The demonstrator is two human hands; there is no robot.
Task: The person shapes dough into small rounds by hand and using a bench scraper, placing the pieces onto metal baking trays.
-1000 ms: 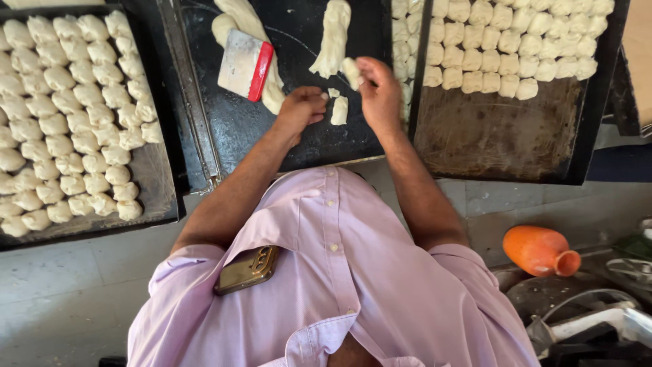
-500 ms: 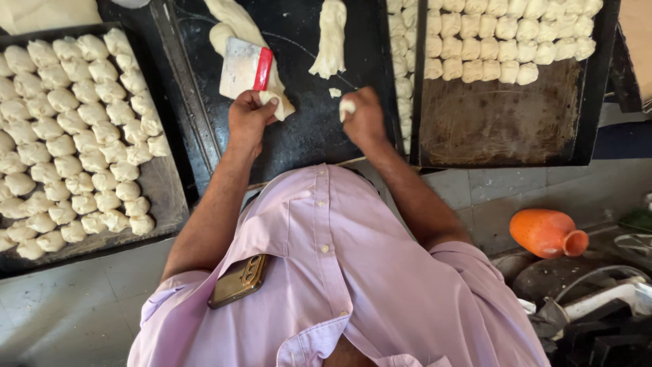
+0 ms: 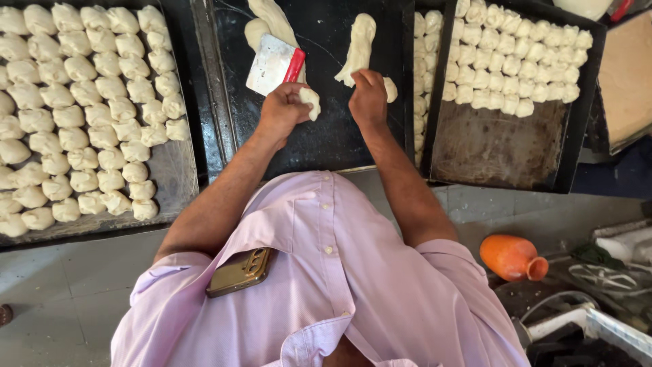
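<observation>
Pale dough piece (image 3: 310,102) pinched in left hand (image 3: 282,109) beside scraper (image 3: 275,64); right hand (image 3: 367,95) gripping dough rope (image 3: 358,49) on dark board (image 3: 326,136). Portioning, apparently; next needs clean pinch-off.

Three dark metal baking trays (image 3: 217,102), two pale rolled dough strips (image 3: 358,47), one steel dough scraper with red handle (image 3: 275,64), one orange clay jug (image 3: 511,257), one gold phone (image 3: 241,270).

Dough (image 3: 358,49) soft, matt; scraper (image 3: 272,64) dull metal w/ glossy red plastic grip; tray (image 3: 326,136) dark, greasy sheen.
</observation>
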